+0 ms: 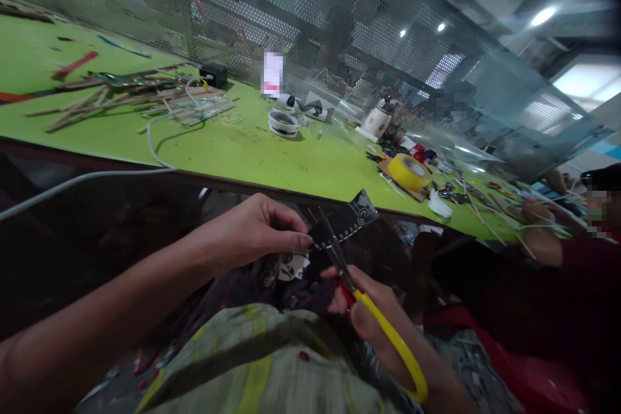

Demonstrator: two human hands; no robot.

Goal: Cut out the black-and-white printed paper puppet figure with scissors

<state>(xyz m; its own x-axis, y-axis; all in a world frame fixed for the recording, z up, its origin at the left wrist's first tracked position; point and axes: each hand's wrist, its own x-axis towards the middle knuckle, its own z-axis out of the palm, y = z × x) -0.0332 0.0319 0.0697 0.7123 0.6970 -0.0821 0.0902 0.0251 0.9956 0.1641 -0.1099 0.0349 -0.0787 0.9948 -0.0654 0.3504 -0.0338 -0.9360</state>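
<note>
Between thumb and fingers, my left hand (264, 226) pinches the left end of a black strip with white markings (347, 218). My right hand (373, 301) grips scissors (388, 330) with yellow and red handles. Their blades point up and to the left, parted around the strip's lower edge close to my left fingertips. Both hands are above my lap, just in front of the table's near edge. Part of the strip's left end is hidden behind my left fingers.
On the green table (223, 149) lie thin sticks (97, 100), a white cable (150, 136), a white ring-shaped roll (283, 123) and a yellow tape roll (409, 172). A perforated metal panel (310, 19) stands behind. At right, another person's arm (543, 226) reaches over the table.
</note>
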